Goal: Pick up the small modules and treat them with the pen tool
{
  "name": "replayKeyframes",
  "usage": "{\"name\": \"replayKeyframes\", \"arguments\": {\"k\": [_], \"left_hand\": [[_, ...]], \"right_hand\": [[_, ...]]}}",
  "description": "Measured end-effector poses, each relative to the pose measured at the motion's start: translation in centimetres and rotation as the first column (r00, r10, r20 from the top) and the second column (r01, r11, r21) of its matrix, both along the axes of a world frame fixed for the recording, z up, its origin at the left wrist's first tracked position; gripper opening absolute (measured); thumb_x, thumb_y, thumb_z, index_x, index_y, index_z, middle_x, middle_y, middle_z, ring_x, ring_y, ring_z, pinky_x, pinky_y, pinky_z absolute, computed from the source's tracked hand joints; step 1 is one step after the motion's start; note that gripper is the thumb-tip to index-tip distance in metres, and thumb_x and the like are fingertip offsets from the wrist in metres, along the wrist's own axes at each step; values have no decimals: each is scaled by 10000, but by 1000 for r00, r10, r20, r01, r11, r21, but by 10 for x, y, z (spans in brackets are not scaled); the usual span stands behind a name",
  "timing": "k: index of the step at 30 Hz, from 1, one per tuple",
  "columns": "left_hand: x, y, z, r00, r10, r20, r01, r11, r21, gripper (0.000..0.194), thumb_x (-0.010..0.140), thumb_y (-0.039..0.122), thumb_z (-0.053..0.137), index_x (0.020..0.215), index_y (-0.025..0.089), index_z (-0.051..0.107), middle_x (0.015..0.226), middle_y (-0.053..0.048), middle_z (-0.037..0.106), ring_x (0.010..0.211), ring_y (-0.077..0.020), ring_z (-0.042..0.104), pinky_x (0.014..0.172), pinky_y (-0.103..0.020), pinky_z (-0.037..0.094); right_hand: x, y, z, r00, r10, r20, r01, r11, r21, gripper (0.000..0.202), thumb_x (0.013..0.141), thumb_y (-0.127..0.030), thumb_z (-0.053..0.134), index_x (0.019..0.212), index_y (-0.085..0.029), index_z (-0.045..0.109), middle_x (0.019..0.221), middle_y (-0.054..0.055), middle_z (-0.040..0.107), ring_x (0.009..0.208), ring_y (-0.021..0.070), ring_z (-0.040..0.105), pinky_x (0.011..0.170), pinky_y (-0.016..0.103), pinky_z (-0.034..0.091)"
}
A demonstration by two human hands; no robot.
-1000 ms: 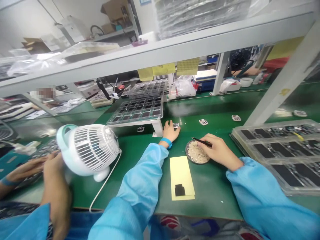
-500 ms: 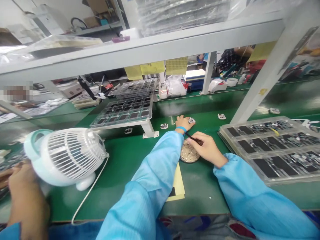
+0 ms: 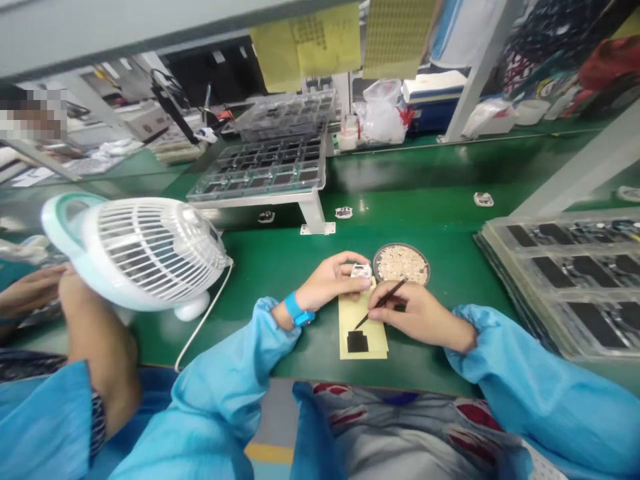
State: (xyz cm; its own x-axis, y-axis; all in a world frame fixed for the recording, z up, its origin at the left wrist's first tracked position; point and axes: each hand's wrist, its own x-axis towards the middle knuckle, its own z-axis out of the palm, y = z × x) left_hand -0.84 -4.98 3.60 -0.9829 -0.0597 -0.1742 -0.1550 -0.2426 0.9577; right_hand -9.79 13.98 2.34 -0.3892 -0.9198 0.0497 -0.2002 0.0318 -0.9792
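Observation:
Between the thumb and fingers of my left hand (image 3: 334, 280) is a small white part (image 3: 361, 271), held just above the top of a yellow paper sheet (image 3: 350, 313). My right hand (image 3: 407, 310) pinches dark tweezers (image 3: 383, 303), whose tip points down at the sheet near a black square piece (image 3: 357, 341). Behind my hands sits a round dish (image 3: 401, 262) filled with small beige pieces. A blue band circles my left wrist.
A white fan (image 3: 155, 253) with a cord stands at the left, beside a co-worker's arm (image 3: 100, 333). Stacked trays of dark parts (image 3: 555, 267) lie at the right. A raised tray (image 3: 265, 170) and a small white part (image 3: 344, 212) are farther back.
My left hand has come back from beyond the dish with a white part in its fingers. My right hand's tweezers have moved from beside the dish to over the yellow sheet. The view has tilted down.

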Motion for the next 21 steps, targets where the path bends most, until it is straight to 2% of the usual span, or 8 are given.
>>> {"name": "replayKeyframes", "arguments": {"k": [4, 10, 15, 21], "left_hand": [[7, 1, -1, 998, 57, -29, -58, 996, -65, 335, 784, 348, 770, 994, 147, 604, 730, -16, 671, 552, -100, 613, 525, -217, 531], [4, 2, -24, 993, -96, 69, 102, 991, -88, 274, 815, 320, 725, 979, 138, 602, 759, -34, 675, 584, -133, 666, 569, -264, 572], [5, 2, -29, 997, -43, 65, 59, 960, -273, 201, 830, 256, 684, 980, 143, 611, 793, -45, 689, 574, -100, 638, 447, -151, 456], [4, 6, -29, 995, 27, 100, 8, 941, -338, 223, 848, 282, 656, 1028, 160, 606, 814, -47, 695, 595, -139, 682, 391, -145, 433]], "right_hand": [[2, 0, -6, 996, 8, -86, -7, 1000, 15, 185, 882, -378, 664, 901, -194, 672, 879, 45, 696, 727, 141, 652, 671, 278, 566], [0, 2, -10, 992, 22, -124, -15, 998, 56, 184, 892, -377, 657, 927, -197, 655, 885, 52, 709, 716, 143, 671, 650, 271, 575], [0, 2, -8, 990, 20, -141, -15, 999, 40, 164, 889, -353, 665, 944, -199, 676, 904, 54, 714, 757, 152, 679, 684, 280, 583], [-2, 5, -2, 996, 26, -90, -28, 1000, -14, 113, 891, -301, 672, 914, -190, 668, 877, 44, 705, 750, 148, 685, 686, 271, 591]]}}
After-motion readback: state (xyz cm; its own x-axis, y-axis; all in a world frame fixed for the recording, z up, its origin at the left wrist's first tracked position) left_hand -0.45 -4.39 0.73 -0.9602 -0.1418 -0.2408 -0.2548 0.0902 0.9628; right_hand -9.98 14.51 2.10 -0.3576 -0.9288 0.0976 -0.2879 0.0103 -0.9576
